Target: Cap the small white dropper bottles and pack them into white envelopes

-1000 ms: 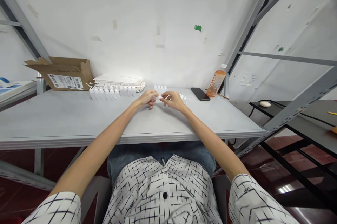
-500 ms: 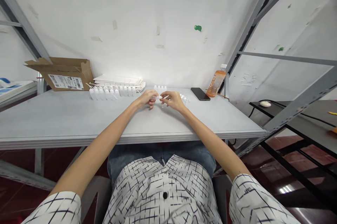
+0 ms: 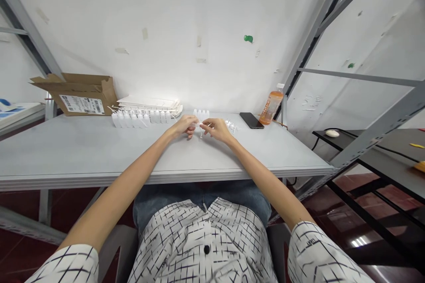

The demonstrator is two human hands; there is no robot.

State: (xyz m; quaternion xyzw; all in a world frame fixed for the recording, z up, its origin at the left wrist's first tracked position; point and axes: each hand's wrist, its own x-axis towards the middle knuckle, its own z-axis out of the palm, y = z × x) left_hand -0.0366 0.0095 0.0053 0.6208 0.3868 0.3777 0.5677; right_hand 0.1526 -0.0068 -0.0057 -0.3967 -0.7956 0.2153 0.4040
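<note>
"Where was the small white piece (image 3: pixel 197 124)?"

"Between both hands: the curled left hand (image 3: pixel 185 125) held it, and nearly closed fingertips of the right hand (image 3: pixel 217 129) pinched it, a white strand (image 3: pixel 201 133) dangling beneath."

"And the setting?"

"A gray table (image 3: pixel 206 157) against a white wall (image 3: pixel 199 13); white bottles (image 3: pixel 131 120) stood at left, a black phone (image 3: pixel 251 120) lay at right."

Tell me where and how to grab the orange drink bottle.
Grip the orange drink bottle around mid-body, below its white cap, probably best from the near side: it stands cap up, its long body should suit a wrapped hand, and the black phone lies close on its left.
</note>
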